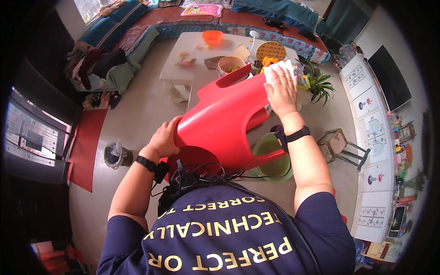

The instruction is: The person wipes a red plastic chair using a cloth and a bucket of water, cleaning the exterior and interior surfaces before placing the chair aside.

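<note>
A red plastic chair or stool [213, 120], with large curved cut-outs, lies tilted across the space in front of my body. My left hand [165, 137] grips its left edge, the thumb near a dark round opening. At the far right end, my right hand [282, 90] presses a white cloth or tissue [287, 67] flat against the red plastic with its fingers stretched out. Below the red piece is a green basin [273, 165], partly hidden by it.
Beyond the red piece, a pale table [172, 65] bears an orange bowl [212, 37] and a round tub [229, 65]. A potted plant [318, 82] and a wooden stool [335, 142] stand at right. A lined waste bin [118, 154] is at left. Black cables [206, 177] lie against my shirt.
</note>
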`<state>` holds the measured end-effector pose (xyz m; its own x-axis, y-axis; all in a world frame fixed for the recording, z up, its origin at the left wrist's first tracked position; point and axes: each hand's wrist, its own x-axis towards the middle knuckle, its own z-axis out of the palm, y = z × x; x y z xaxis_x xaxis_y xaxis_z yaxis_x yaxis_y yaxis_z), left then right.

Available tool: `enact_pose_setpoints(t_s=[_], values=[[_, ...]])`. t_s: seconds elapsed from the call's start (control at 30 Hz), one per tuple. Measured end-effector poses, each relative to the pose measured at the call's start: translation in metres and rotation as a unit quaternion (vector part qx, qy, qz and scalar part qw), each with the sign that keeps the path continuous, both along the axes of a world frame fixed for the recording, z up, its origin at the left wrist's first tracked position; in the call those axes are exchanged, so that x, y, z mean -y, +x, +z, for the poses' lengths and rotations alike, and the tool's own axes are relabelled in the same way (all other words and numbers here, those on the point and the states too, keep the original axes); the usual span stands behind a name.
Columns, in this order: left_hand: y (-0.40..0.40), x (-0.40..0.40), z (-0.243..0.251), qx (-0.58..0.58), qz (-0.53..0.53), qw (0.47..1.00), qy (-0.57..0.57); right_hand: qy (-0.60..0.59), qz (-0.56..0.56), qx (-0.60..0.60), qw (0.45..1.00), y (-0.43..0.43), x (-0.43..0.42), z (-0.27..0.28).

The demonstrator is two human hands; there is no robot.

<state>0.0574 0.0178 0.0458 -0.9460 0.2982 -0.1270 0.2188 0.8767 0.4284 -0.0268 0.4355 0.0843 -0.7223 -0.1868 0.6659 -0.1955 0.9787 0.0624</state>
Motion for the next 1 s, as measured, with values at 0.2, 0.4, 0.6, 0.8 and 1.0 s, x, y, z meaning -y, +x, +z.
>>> enact_pose_setpoints(t_s=[0.2,0.4,0.6,0.8,1.0], values=[[-0.01,-0.01,0.008,0.035,0.019,0.999,0.009,0.016,0.107,0.085,0.99,0.037,0.112,-0.037],[-0.014,0.008,-0.004,0.045,0.028,0.998,0.036,0.038,0.145,0.189,0.971,0.068,0.152,-0.035],[-0.014,0.015,-0.011,0.042,0.022,0.997,0.058,0.155,0.358,0.267,0.881,0.108,0.157,-0.048],[-0.008,0.002,0.0,0.056,0.042,0.996,0.047,0.102,0.172,0.11,0.974,0.024,0.123,-0.003],[-0.014,-0.001,0.002,0.07,0.04,0.996,0.037,0.103,0.054,0.156,0.981,-0.02,0.136,-0.009]])
